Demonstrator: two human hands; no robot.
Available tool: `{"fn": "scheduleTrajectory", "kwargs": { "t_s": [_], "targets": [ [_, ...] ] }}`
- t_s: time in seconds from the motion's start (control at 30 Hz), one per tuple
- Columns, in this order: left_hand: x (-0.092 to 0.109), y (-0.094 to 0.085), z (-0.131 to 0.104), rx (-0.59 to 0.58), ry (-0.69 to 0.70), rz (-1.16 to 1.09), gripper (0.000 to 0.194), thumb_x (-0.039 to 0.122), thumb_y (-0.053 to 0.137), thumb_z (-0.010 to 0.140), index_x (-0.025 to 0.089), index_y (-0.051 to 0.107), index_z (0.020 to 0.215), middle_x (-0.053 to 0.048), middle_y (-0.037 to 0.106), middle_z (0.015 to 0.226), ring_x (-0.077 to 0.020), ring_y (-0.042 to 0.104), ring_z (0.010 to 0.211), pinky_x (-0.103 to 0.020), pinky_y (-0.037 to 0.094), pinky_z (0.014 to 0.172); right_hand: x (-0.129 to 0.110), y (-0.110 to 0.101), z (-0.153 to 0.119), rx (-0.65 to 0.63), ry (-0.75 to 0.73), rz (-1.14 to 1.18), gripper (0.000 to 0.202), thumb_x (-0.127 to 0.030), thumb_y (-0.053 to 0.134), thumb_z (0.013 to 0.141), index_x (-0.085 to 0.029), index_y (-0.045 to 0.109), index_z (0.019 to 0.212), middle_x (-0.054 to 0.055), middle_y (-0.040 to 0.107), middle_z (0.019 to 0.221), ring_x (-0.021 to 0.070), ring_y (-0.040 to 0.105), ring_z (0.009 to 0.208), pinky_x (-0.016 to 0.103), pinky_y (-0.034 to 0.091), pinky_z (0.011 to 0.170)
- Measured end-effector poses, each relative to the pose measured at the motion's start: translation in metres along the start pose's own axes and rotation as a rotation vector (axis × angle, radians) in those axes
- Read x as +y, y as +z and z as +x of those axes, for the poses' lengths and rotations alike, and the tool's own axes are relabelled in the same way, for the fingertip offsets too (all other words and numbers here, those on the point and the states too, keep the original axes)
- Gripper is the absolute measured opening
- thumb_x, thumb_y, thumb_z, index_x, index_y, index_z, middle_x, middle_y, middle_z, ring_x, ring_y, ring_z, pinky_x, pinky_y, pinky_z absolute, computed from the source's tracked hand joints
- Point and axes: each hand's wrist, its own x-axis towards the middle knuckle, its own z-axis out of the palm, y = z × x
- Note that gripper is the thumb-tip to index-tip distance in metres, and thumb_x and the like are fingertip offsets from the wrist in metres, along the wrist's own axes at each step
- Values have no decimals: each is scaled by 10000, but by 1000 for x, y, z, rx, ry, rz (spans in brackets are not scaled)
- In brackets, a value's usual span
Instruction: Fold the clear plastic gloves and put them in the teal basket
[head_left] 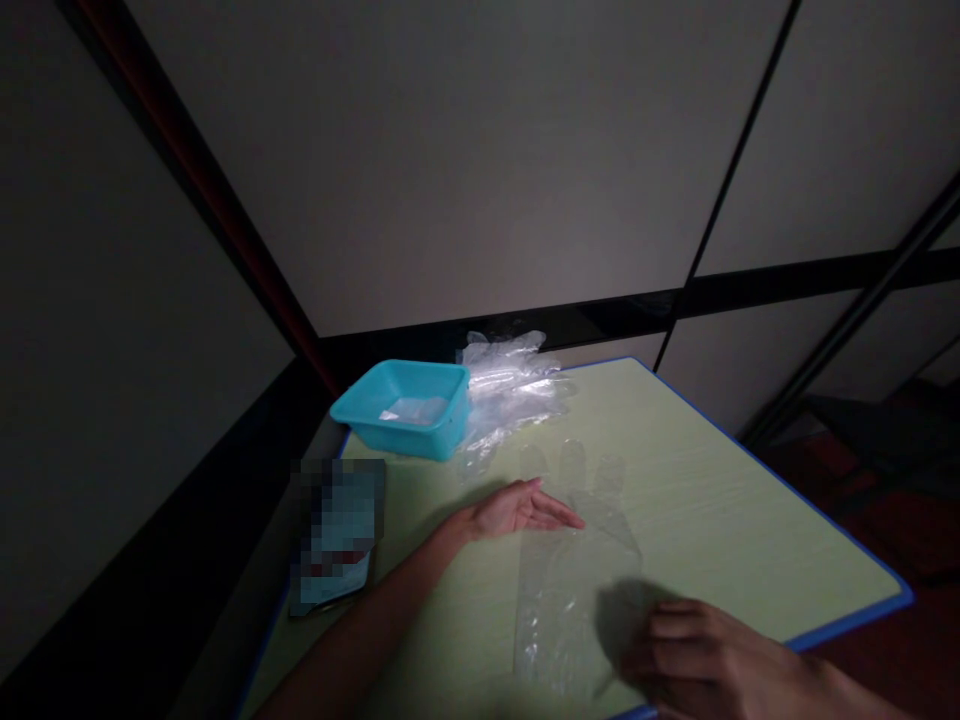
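A clear disposable plastic glove (pixel 570 580) lies flat on the pale green table, its fingers pointing away from me. My left hand (pixel 521 508) rests at its left side on edge, fingers stretched out, with the fingertips over the film near the base of the glove's fingers. Close to the table's front edge, my right hand (pixel 697 650) is curled at the lower right corner of the glove's cuff. Film appears to run up to its fingertips, which are partly hidden.
A turquoise plastic basket (pixel 442 440) with some whitish film inside stands at the back left. Beside it lies a pile of clear plastic gloves (pixel 510 385). A phone-like device (pixel 337 540), its screen blurred out, is at the left edge. The table (pixel 720 500) has a blue rim; wall panels stand behind.
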Motion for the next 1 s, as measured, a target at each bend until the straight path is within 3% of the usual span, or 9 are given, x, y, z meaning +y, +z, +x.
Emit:
{"fn": "scheduleTrajectory", "kwargs": {
  "t_s": [0.3,0.5,0.67,0.73,0.83,0.9,1.0],
  "targets": [
    [1,1,1,7,-7,-123,661,440,82,907,78,626,1002,-113,586,1133,-218,463,1139,-376,221,1011,30,-28,11,266,279,334,227,-257,405,885,-171,614,874,87,639,891,155,591,818,275,479,703],
    [6,-1,1,45,-88,-233,872,620,-21,821,41,605,1003,-171,583,1113,-247,481,1117,-381,238,996,69,-29,26,518,597,631,338,-444,439,842,-153,603,793,50,637,661,143,591,593,270,487,543],
    [14,-2,4,6,-48,-346,1038,717,-119,713,11,576,1023,-193,611,1041,-269,510,1082,-403,239,991,99,-25,34,669,760,842,358,-514,562,723,-158,545,690,-14,584,557,120,570,508,242,474,496],
    [17,-2,4,10,-28,-344,977,652,-132,769,10,543,1066,-164,615,1041,-260,518,1071,-412,233,985,108,-24,35,714,789,874,361,-514,591,694,-159,530,665,-40,541,530,94,535,469,218,455,467],
    [18,-3,6,46,-48,-356,653,455,44,910,37,500,1117,-112,620,1045,-223,551,1029,-394,241,984,117,-24,38,730,810,893,359,-512,595,689,-164,509,660,-56,513,525,73,504,439,199,441,442],
    [17,-6,8,64,-105,-385,448,331,199,921,58,484,1134,-104,631,1028,-206,579,991,-384,254,988,122,-23,39,725,828,908,356,-507,593,692,-167,494,663,-46,538,565,70,509,440,201,449,444],
    [15,-11,11,87,-186,-431,375,279,273,902,83,450,1168,-109,642,994,-200,593,968,-390,277,975,128,-22,41,702,863,936,349,-508,573,711,-175,469,695,-14,596,650,80,547,463,216,467,462]
  ]
}}
